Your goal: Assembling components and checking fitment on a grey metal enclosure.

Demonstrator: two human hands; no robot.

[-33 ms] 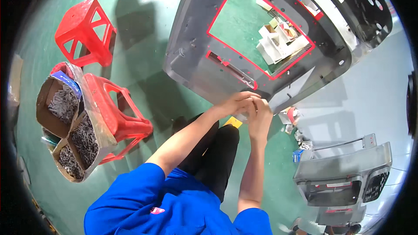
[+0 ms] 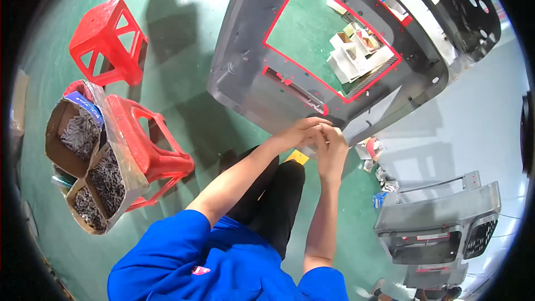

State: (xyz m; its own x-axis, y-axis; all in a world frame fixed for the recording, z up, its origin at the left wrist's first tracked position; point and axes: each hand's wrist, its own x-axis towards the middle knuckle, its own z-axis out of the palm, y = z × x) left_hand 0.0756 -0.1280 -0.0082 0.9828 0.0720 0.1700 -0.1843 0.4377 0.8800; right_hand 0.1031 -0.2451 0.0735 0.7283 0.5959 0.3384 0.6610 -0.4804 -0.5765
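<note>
In the head view, I see the person, in a blue shirt (image 2: 239, 267), with both hands brought together at the near edge of a large grey panel (image 2: 302, 82). The panel fills the scene around one o'clock, its big window and narrow slot edged in red. The left hand (image 2: 301, 132) reaches in with bent fingers meeting those of the right hand (image 2: 333, 150), fingertips bunched; I cannot tell what they pinch, or whether they touch the panel. At seven o'clock from the hands, close by, a yellow piece (image 2: 298, 157) shows. White boxes (image 2: 340, 67) show through the window. Toward ten o'clock stands a red stool (image 2: 97, 30); another stool (image 2: 134, 147) sits at nine, beside a cardboard box (image 2: 57, 136) with three compartments of small grey parts (image 2: 108, 181). At four o'clock is a second grey panel (image 2: 429, 217).
</note>
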